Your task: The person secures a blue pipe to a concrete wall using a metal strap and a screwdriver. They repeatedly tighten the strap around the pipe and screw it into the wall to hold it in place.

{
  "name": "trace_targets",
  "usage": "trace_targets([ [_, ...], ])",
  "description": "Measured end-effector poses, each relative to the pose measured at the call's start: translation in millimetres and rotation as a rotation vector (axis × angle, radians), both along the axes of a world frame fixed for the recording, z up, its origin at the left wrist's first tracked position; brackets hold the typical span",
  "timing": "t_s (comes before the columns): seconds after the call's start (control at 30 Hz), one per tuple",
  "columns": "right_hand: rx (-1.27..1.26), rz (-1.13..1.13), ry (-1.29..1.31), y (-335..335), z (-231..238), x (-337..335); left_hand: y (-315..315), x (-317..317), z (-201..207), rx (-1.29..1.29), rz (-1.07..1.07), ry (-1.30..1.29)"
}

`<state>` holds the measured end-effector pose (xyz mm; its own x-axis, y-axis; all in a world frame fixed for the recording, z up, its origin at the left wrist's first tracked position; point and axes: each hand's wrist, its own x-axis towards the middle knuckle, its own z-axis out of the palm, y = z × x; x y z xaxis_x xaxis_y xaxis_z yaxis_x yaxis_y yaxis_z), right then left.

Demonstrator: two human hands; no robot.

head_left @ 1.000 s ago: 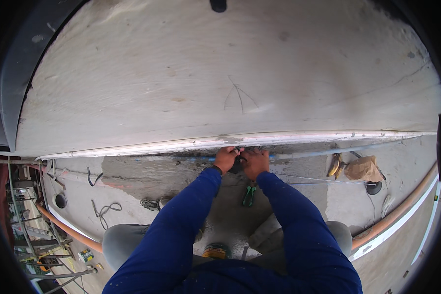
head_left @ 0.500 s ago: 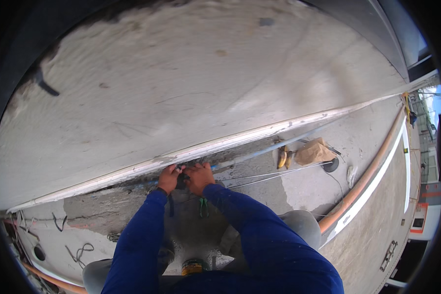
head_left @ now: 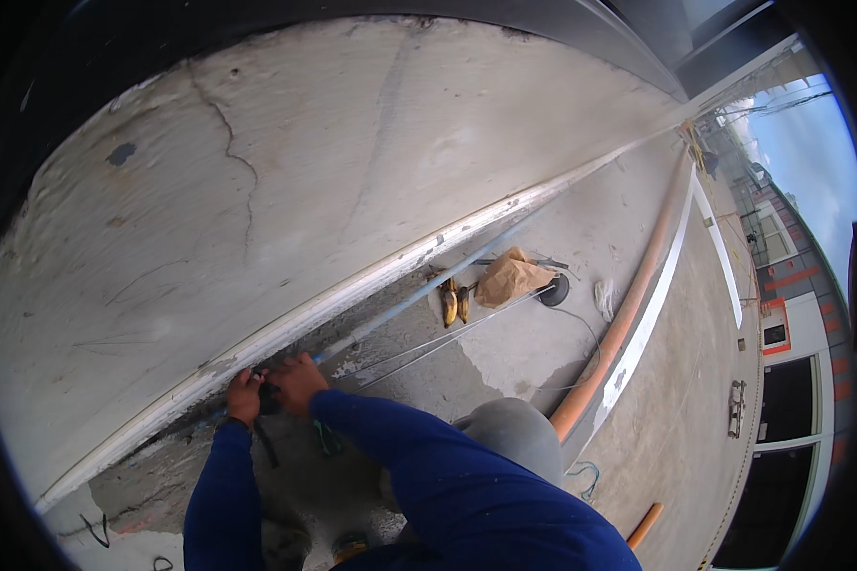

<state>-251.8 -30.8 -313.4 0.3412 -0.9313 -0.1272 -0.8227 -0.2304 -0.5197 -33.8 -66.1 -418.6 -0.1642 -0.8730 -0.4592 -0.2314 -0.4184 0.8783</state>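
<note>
My left hand [head_left: 245, 398] and my right hand [head_left: 297, 383] are close together, low against the wall's foot. Both have curled fingers around a small dark thing [head_left: 269, 398], mostly covered, whose kind I cannot make out. A blue-grey pipe [head_left: 390, 314] runs along the wall base up to my right hand. Two thin pale cables [head_left: 427, 347] stretch across the floor from near that hand to a black round disc [head_left: 553, 290]. Below my hands hang a dark strap [head_left: 268, 445] and a loop of green cord [head_left: 328, 438].
A stained pale wall [head_left: 333, 181] with a white ledge [head_left: 428, 249] rises ahead. To the right lie a crumpled brown paper bag [head_left: 510, 279], two yellow banana-like things [head_left: 451, 306] and a white bundle [head_left: 604, 299]. Farther right, an orange pipe [head_left: 628, 324] curves beside a white strip [head_left: 630, 373].
The view has swung to the right, so my hands sit lower and farther left, and more of the building and sky shows. Both hands stay at the same dark thing.
</note>
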Motion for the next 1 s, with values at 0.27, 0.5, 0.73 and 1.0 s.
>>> trace_targets([
  [0.27, -0.009, 0.021, 0.051, 1.9, -3.2, -6.6, 8.7, -12.9, 11.5, -0.058, 0.045, -0.231],
  [0.5, 0.116, 0.057, 0.133, -10.6, 4.0, -2.9, 4.8, -35.4, 63.3, -0.230, -0.043, -0.407],
  [0.73, 0.121, 0.117, 0.161, -18.0, 6.9, 5.4, 18.7, -22.5, 69.9, -0.342, 0.023, -0.630],
  [1.0, 0.288, 0.122, 0.172, -21.0, 19.8, -0.7, 23.0, 45.4, 121.0, 0.085, -0.109, -0.333],
])
